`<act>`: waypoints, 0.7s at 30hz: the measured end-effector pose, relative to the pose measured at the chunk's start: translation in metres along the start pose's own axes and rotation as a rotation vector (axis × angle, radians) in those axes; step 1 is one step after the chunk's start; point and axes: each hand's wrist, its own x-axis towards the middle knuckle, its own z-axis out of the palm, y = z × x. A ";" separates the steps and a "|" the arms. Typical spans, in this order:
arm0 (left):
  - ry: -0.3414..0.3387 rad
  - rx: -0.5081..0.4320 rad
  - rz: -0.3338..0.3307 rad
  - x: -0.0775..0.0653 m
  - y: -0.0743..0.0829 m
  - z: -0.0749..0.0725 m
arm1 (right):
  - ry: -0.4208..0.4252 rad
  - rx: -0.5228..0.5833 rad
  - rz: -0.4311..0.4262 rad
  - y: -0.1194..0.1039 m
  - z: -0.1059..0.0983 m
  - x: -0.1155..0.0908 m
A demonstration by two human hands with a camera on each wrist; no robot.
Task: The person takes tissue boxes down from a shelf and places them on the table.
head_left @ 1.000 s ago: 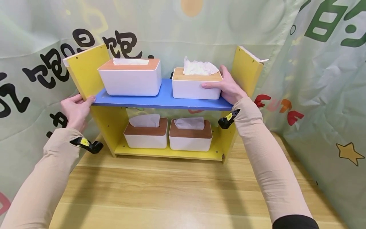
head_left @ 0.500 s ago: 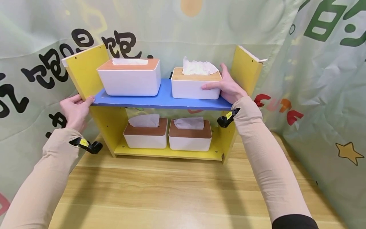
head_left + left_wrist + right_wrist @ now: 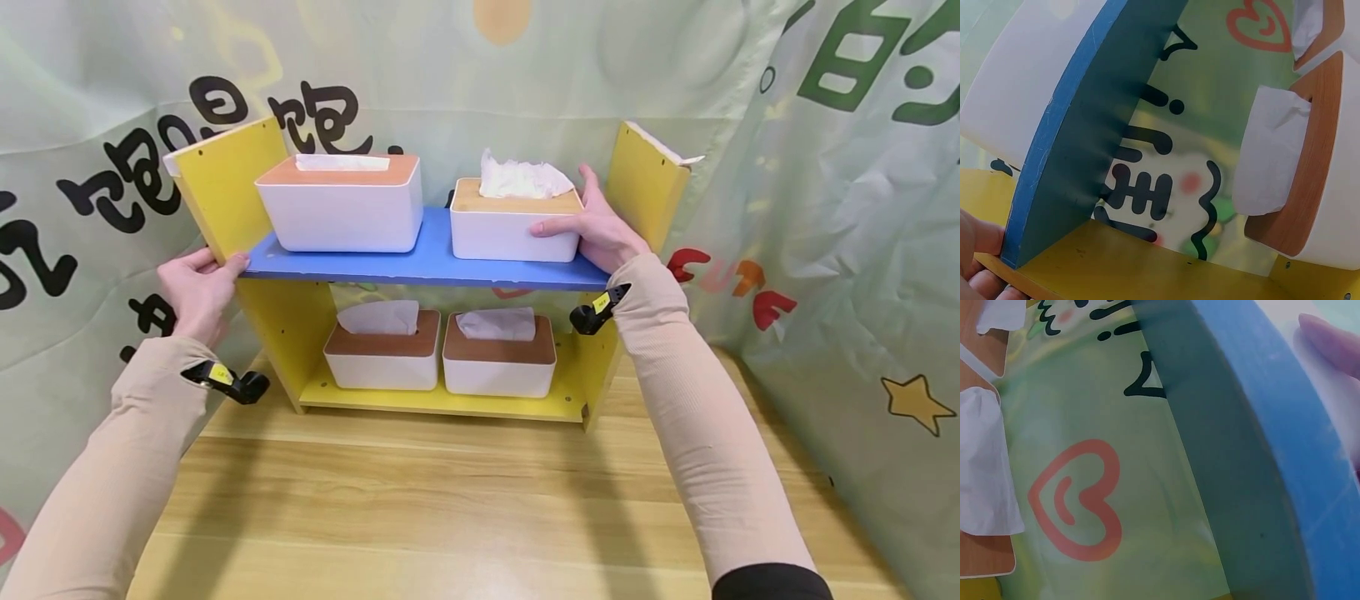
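Observation:
A two-tier shelf has yellow side panels [image 3: 234,179] and a blue middle board [image 3: 337,265]. My left hand [image 3: 199,293] grips its left side, thumb at the blue board's front corner and fingers round the panel's outer side. On the right of the blue board sits a white tissue box [image 3: 487,237] with a pale wood lid and crumpled tissue on top. My right hand [image 3: 606,232] holds that box by its right end, thumb across the front and fingers behind. The right wrist view catches only the thumb [image 3: 1330,345], beyond the blue edge.
A larger tissue box [image 3: 341,218] stands at the left of the blue board. Below, two brown-lidded tissue boxes, one left [image 3: 382,371] and one right [image 3: 498,379], stand side by side on the yellow bottom board [image 3: 442,406]. The wooden table [image 3: 420,500] lies in front; printed cloth [image 3: 840,275] hangs behind and right.

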 end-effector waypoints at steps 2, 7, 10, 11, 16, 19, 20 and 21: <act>0.000 -0.001 0.001 0.000 0.000 0.000 | -0.004 0.007 0.000 0.000 0.000 0.000; 0.002 -0.010 0.003 -0.001 0.000 0.000 | -0.007 0.006 -0.003 -0.001 0.000 0.000; 0.004 -0.016 0.005 -0.001 0.000 0.000 | -0.001 0.000 -0.002 -0.001 0.000 -0.001; 0.004 -0.018 0.005 -0.001 0.000 0.000 | 0.001 -0.001 0.000 -0.001 0.000 -0.001; 0.000 -0.021 0.000 0.000 -0.001 0.000 | 0.010 -0.001 0.001 -0.001 0.001 0.000; 0.000 -0.014 -0.005 0.000 -0.001 0.000 | 0.013 -0.002 0.000 -0.001 0.001 0.000; 0.000 -0.010 -0.006 0.001 -0.001 0.000 | 0.012 -0.005 0.001 -0.001 0.001 0.000; -0.001 -0.010 -0.006 0.001 -0.001 0.000 | 0.010 -0.011 0.003 -0.001 0.001 -0.001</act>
